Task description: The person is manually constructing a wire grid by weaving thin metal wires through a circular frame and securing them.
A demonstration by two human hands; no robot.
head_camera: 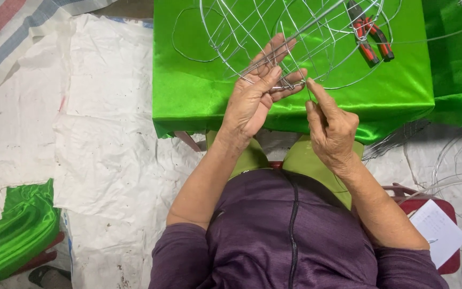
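Head view: left hand (249, 99) pinches wire frame (295, 37) at its near rim joint; right hand (330, 126) grips thin tie wire (309, 91). Frame likely light, springy, easily bent; pliers (370, 33) beyond frame.

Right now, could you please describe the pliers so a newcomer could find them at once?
Start at the bright green satin cloth covering the table. Near its far right lie the pliers, under the wire frame. Their red and black handles stand out from the bare silver wire around them.

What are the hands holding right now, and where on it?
Left hand grips the wire frame at its near rim, where wires meet. Right hand pinches a thin wire strand there.
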